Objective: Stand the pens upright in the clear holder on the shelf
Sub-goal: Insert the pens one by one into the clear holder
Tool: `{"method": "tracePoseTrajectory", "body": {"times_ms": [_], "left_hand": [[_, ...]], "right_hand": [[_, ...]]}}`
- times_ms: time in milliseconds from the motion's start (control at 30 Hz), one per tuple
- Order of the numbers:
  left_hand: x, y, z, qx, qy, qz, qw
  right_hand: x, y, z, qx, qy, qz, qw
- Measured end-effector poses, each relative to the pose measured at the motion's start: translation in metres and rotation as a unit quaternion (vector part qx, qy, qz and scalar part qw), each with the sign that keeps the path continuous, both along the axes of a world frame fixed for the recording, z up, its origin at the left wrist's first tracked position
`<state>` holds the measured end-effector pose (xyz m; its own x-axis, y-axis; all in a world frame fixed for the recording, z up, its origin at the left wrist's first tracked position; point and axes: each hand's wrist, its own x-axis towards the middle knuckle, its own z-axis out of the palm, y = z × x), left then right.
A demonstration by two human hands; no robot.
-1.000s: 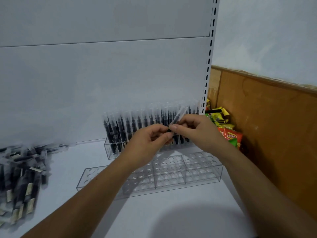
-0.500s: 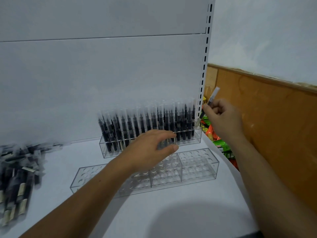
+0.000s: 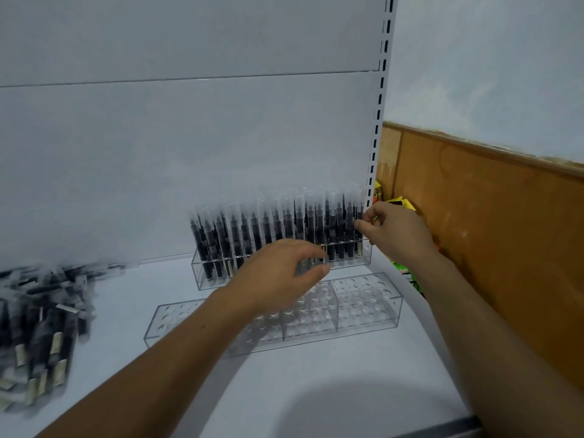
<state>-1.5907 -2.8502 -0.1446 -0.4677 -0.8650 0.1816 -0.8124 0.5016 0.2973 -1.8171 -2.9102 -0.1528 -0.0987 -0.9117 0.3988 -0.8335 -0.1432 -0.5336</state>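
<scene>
Pens (image 3: 268,235) pack the back holder (image 3: 202,275), right hand (image 3: 395,232) pinching the end pen (image 3: 359,245), left hand (image 3: 278,276) loosely spread in front.

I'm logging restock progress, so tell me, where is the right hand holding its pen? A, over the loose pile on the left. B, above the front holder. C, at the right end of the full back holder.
C: the right hand pinches a pen at the right end of the back holder, beside the upright pens.
</scene>
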Motion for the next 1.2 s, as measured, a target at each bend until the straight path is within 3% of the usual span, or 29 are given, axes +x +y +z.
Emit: {"method": "tracePoseTrajectory", "body": {"times_ms": [100, 267, 433, 600, 800, 933, 1200], "left_hand": [[-0.003, 0.007, 0.013, -0.069, -0.063, -0.009, 0.996], [0.031, 0.032, 0.019, -0.050, -0.013, 0.048, 0.998], [0.090, 0.056, 0.003, -0.016, -0.025, 0.144, 0.989], [0.091, 0.064, -0.005, -0.004, -0.011, 0.182, 0.983], [0.075, 0.053, -0.007, -0.016, 0.002, 0.170, 0.985], [0.084, 0.055, -0.001, -0.001, 0.062, 0.171, 0.983], [0.203, 0.095, -0.001, -0.093, 0.125, 0.305, 0.940]], "right_hand": [[0.000, 0.010, 0.012, 0.007, 0.052, -0.012, 0.999], [0.001, 0.032, 0.030, 0.015, 0.128, -0.033, 0.991], [0.034, 0.044, 0.039, 0.074, 0.140, 0.109, 0.981], [0.089, 0.050, 0.046, 0.131, 0.164, 0.225, 0.952], [0.133, 0.048, 0.057, 0.161, 0.217, 0.259, 0.927], [0.161, 0.047, 0.062, 0.164, 0.253, 0.272, 0.914], [0.254, 0.065, 0.054, 0.140, 0.246, 0.338, 0.898]]}}
